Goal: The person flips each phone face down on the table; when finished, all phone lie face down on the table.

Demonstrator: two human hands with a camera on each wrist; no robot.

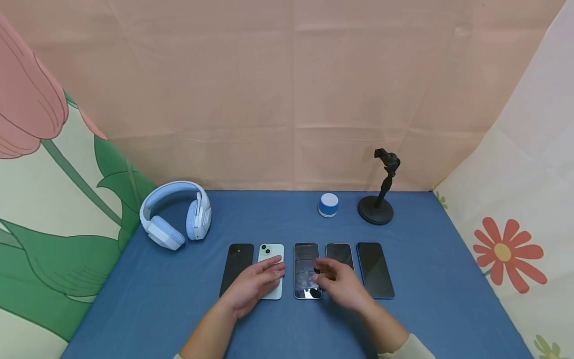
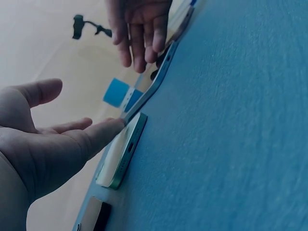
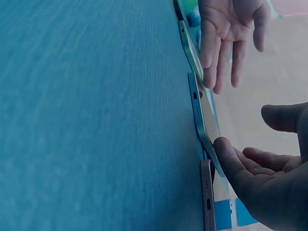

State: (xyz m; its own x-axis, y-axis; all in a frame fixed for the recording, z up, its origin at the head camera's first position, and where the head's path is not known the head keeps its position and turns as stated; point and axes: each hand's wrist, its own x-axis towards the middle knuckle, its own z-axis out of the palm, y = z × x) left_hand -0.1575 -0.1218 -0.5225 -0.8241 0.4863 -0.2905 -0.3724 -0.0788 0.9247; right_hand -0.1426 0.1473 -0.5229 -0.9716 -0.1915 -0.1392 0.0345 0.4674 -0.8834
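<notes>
Five phones lie side by side in a row. My left hand [image 1: 254,284] hovers over the mint-green phone [image 1: 275,250], fingers extended and holding nothing. Left of it is a black phone [image 1: 238,259], partly covered by that hand. The middle phone [image 1: 306,267] lies screen up and shows reflections. Between the middle phone and a smaller dark-screened phone [image 1: 340,252], my right hand [image 1: 344,285] is held with relaxed fingers and nothing in them; it hides the smaller phone's lower part. A large dark phone [image 1: 375,271] lies at the right end.
Light-blue headphones [image 1: 176,214] rest at the back left of the blue-covered table [image 1: 264,214]. Toward the back right are a small blue-and-white round container [image 1: 329,204] and a black stand [image 1: 376,210] with a clamp on top. Cloth hangings surround the table.
</notes>
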